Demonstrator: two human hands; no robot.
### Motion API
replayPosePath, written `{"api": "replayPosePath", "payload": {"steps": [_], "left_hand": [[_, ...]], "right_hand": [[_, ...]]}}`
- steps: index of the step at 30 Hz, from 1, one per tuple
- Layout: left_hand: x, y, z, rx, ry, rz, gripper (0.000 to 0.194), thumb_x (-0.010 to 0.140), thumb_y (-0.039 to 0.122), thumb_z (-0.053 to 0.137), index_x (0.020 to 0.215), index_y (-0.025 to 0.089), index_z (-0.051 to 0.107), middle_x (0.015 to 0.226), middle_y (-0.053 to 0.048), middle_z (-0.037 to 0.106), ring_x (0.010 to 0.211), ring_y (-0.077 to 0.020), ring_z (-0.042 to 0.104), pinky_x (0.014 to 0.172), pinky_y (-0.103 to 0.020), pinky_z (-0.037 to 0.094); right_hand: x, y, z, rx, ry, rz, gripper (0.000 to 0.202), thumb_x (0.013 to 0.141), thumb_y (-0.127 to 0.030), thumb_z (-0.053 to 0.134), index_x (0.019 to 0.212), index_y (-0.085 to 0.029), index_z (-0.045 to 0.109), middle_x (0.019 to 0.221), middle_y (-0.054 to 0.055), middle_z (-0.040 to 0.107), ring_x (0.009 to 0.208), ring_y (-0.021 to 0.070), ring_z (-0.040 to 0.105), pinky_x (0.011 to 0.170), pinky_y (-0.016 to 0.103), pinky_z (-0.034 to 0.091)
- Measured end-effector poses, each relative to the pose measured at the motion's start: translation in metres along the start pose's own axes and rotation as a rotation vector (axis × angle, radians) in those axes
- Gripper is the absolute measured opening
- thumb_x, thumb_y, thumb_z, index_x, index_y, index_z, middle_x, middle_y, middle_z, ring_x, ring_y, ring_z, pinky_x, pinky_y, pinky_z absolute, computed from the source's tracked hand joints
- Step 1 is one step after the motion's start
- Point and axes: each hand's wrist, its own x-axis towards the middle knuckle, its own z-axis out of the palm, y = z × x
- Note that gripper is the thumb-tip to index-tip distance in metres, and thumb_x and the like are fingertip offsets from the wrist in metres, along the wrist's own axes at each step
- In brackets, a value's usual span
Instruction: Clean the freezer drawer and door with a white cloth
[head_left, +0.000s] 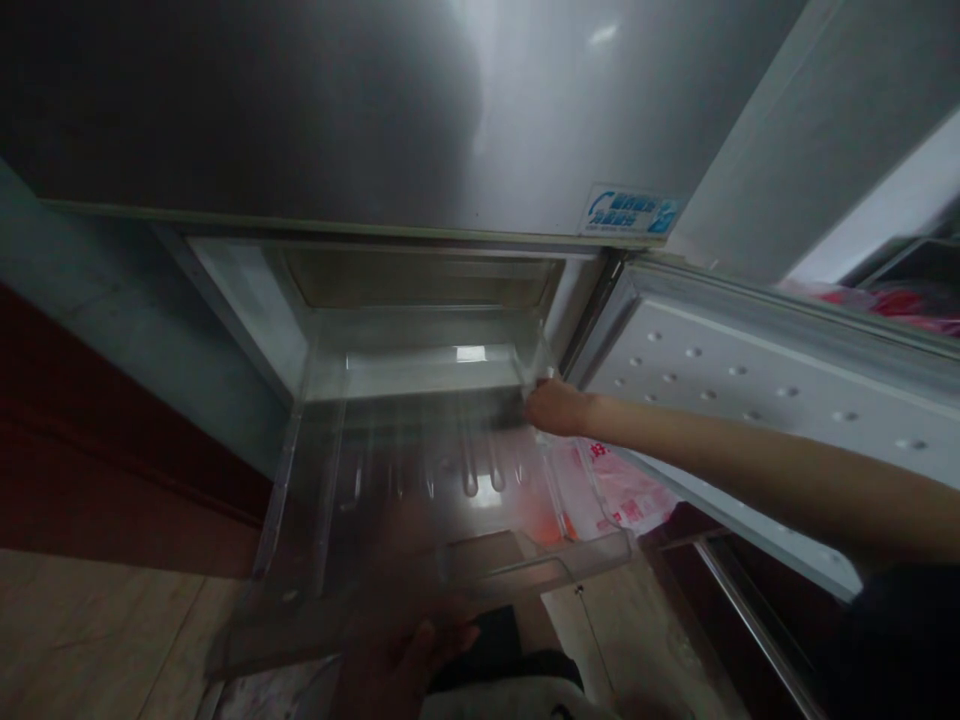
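Observation:
A clear plastic drawer [420,430] sticks out of an open fridge compartment [420,275], tilted down toward me. My right hand [555,405] is closed on the drawer's right side rim, near the compartment opening. At the bottom, my left hand [424,650] is at the drawer's front edge, its fingers bent around the underside; it is dark and partly seen through the plastic. No items show inside the drawer. Below and to its right lies a pink and white plastic bag [630,495], partly hidden by the drawer and my right arm.
The upper fridge door [337,120] is closed above, with a blue and white sticker. A lower door [750,370] stands open at the right. Dark red furniture [112,450] stands at the left, and tiled floor [97,630] shows below.

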Motion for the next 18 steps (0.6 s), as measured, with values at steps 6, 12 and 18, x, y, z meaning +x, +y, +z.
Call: {"api": "replayPosePath", "payload": {"steps": [6,12,18], "left_hand": [[0.001,-0.002,-0.001,0.014,0.015,-0.002,0.057,0.058,0.067,0.070,0.077,0.013,0.074,0.081,-0.016,0.075,0.078,-0.0329,0.071,0.083,-0.050,0.055],[0.002,-0.004,-0.001,-0.030,0.022,0.003,0.055,0.055,0.064,0.073,0.075,0.013,0.074,0.082,-0.016,0.075,0.080,-0.0322,0.071,0.082,-0.049,0.056],[-0.001,0.001,0.004,-0.021,-0.001,-0.012,0.057,0.054,0.067,0.072,0.073,0.014,0.075,0.080,-0.016,0.075,0.078,-0.0325,0.071,0.081,-0.048,0.056]], "right_hand": [[-0.043,-0.043,0.013,0.025,-0.108,-0.170,0.017,0.080,-0.003,0.055,0.078,-0.010,0.069,0.080,0.013,0.071,0.081,0.0210,0.068,0.073,0.031,0.046],[-0.056,-0.056,0.008,0.026,-0.162,-0.224,0.015,0.079,-0.003,0.057,0.081,-0.012,0.070,0.082,0.012,0.071,0.081,0.0201,0.068,0.071,0.029,0.045],[-0.030,-0.026,-0.006,-0.040,-0.106,-0.080,0.021,0.083,-0.003,0.050,0.086,-0.010,0.070,0.088,0.015,0.071,0.087,0.0230,0.067,0.074,0.032,0.045]]}}
